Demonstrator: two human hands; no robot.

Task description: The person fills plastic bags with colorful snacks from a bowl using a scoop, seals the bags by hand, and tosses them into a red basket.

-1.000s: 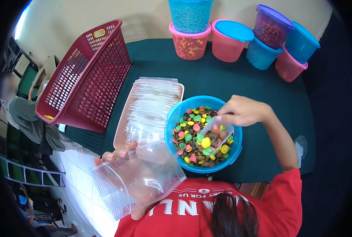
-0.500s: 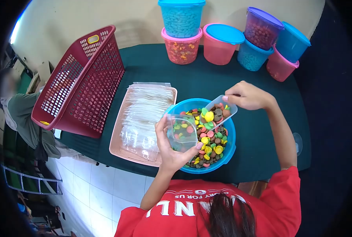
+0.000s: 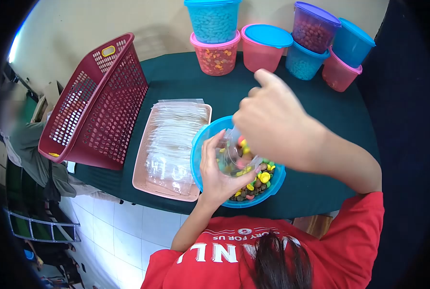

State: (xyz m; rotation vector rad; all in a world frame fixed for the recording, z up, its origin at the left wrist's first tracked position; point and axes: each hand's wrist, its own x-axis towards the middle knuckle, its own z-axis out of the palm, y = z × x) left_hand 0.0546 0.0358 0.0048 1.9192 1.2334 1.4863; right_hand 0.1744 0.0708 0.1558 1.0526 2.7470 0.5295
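Our left hand (image 3: 217,176) clamps a small clear bag (image 3: 234,161) over the near-left rim of the round blue bowl (image 3: 196,149) of glossy candy buttons (image 3: 261,179). Our right hand (image 3: 273,125), fisted on a clear scoop (image 3: 233,137) showing only its lip, meets the bag's mouth. The pink tray (image 3: 140,168) of flat bags sits just beside the bowl, and a perforated red basket (image 3: 99,96) leans beyond it. Lidded tubs (image 3: 265,45) line the far edge of the dark green cloth (image 3: 330,111), which is bare on the right.
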